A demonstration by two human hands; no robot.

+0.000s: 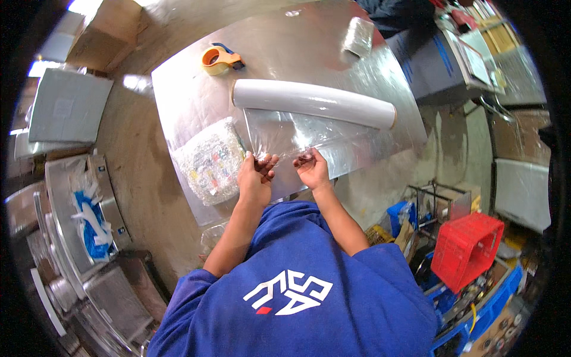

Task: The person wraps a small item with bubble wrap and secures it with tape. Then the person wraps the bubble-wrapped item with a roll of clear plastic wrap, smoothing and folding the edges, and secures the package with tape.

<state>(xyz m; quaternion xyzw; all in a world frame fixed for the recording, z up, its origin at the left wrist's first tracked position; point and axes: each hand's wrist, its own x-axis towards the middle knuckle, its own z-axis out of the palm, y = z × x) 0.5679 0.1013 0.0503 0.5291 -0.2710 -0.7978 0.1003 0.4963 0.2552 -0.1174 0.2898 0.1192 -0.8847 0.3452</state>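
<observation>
A large roll of clear stretch film (315, 102) lies slantwise across the metal table (190, 71). From it a loose sheet of film (279, 132) runs toward me. Its near edge is pinched in my left hand (256, 175) and my right hand (311, 169), a short way apart. Just left of my left hand rests a bubble-wrapped package (211, 162) with coloured items faintly visible inside. Beyond the roll's left end stands an orange tape dispenser (221, 60).
A small wrapped block (358, 37) sits at the table's far right. Cardboard boxes (107, 34) stand at far left, with a grey-white box (70, 106) nearer. A red plastic crate (467, 250) is at lower right, beside blue bins (491, 297). A person in dark clothing (397, 16) is beyond the table.
</observation>
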